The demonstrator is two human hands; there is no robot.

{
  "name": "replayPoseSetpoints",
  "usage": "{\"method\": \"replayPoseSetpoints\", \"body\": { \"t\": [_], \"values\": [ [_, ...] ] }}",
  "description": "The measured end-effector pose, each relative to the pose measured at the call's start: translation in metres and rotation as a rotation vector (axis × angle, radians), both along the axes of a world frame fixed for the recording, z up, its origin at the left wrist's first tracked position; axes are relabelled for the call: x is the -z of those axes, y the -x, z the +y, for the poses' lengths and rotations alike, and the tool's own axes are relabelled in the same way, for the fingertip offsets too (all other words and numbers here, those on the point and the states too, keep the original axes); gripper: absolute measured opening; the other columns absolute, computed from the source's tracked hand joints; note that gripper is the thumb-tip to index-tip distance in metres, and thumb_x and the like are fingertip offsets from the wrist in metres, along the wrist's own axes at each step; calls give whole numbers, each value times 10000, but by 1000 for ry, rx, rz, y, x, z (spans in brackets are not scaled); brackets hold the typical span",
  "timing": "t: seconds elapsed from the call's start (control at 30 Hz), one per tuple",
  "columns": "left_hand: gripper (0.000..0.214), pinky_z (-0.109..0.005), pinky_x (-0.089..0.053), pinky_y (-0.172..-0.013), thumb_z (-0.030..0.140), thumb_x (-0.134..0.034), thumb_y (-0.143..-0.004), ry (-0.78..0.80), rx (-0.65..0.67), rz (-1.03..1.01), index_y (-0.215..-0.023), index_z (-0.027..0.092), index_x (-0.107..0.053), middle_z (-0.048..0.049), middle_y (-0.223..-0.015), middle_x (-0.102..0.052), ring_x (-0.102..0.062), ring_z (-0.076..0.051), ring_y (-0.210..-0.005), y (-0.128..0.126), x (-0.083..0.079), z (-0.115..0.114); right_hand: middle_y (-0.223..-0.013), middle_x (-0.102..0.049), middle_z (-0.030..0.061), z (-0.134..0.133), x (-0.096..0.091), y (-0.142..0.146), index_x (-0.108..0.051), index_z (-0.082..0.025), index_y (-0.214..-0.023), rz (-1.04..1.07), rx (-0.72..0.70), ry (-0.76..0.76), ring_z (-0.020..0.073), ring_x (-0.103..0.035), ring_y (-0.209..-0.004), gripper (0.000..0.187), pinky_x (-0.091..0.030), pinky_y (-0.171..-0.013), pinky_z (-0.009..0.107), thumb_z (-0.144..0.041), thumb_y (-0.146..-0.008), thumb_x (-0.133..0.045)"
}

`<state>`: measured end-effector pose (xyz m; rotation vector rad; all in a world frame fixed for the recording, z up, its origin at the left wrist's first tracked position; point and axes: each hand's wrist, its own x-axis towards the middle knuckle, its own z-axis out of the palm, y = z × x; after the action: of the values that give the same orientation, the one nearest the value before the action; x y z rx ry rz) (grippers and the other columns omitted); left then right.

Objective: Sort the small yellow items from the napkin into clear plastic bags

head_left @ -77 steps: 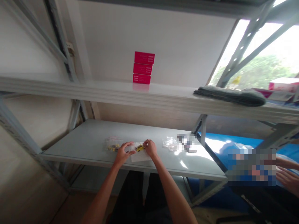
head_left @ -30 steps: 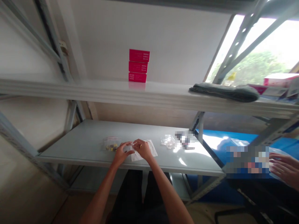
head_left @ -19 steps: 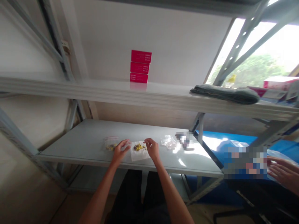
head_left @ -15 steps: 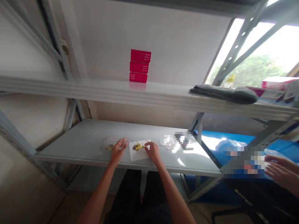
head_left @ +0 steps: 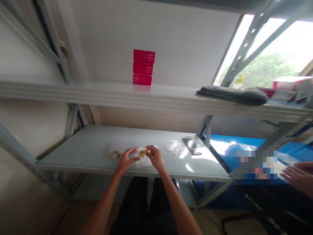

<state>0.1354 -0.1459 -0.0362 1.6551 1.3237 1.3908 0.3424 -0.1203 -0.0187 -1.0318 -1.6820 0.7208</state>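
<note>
Establishing grip is not possible at either hand. The left hand (head_left: 127, 159) curves with thumb and fingers apart about some clear film (head_left: 136, 154), faint against the white sheet (head_left: 143, 163); whether the film is pinched cannot be told. The right hand (head_left: 154, 155) has its fingertips bent at the yellow-and-dark pieces (head_left: 142, 152), and its own fingers conceal any hold. These pieces lie over the sheet, between the two hands; their outlines blur together. Pixelation masks an item at the right of the work shelf (head_left: 90, 140) and a larger area beyond the rack.

Count: one white sheet; one pile of pieces, number indeterminate; three red boxes (head_left: 142, 68), stacked on the upper shelf (head_left: 97, 97); one folded grey cloth (head_left: 232, 95) on that shelf.

Surroundings: a clear bag (head_left: 114, 151) with similar pieces lies just left of the left hand. Clear plastic (head_left: 174, 147) rests right of the right hand, apart from it. A slanting rack post (head_left: 265, 142) crosses in front of the blue surface (head_left: 221, 142). Another person's hands (head_left: 298, 176) are cut off at the right edge.
</note>
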Motion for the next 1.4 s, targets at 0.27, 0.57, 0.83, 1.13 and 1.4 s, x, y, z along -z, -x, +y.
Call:
{"method": "replayPoseSetpoints", "body": {
  "t": [0.27,0.57,0.83,1.13,1.4],
  "values": [
    [549,-432,-496,-1000,474,-836,-669,-1,-5,18,-1131,199,-724,-105,-1155,-753,-684,-293,-1080,-1,-2,-1,-909,-782,3,-5,-5,29,-744,-244,-1039,52,-140,22,147,-661,-704,238,-499,-647,238,-245,-836,-620],
    [572,-450,-495,-1016,450,-899,-583,14,-21,-87,-1078,212,-739,-101,-1100,-771,-693,-308,-1066,-2,-5,0,-1046,-762,69,18,12,-17,-801,-215,-926,-430,306,89,220,-697,-1009,272,-503,-923,306,-68,-820,-599],
    [577,-446,-494,-1026,434,-906,-586,19,-22,-117,-1087,204,-733,-104,-1083,-772,-695,-310,-1082,-2,-9,-3,-1022,-736,82,14,10,-10,-801,-227,-902,-572,320,85,218,-693,-958,177,-499,-812,275,-211,-900,-625],
    [614,-451,-477,-1049,431,-904,-588,31,-17,-132,-1123,198,-716,-117,-1153,-753,-681,-315,-1127,0,-4,0,-854,-784,49,26,7,-8,-781,-211,-769,-470,281,234,214,-721,-825,52,-463,-652,248,-183,-742,-747],
    [590,-444,-487,-1031,435,-897,-593,21,-16,-105,-1109,209,-723,-98,-1107,-765,-684,-311,-1099,-2,-8,-3,-804,-778,26,19,-4,-3,-754,-203,-755,-219,166,112,161,-665,-669,108,-486,-629,251,-194,-764,-647]
  ]
}}
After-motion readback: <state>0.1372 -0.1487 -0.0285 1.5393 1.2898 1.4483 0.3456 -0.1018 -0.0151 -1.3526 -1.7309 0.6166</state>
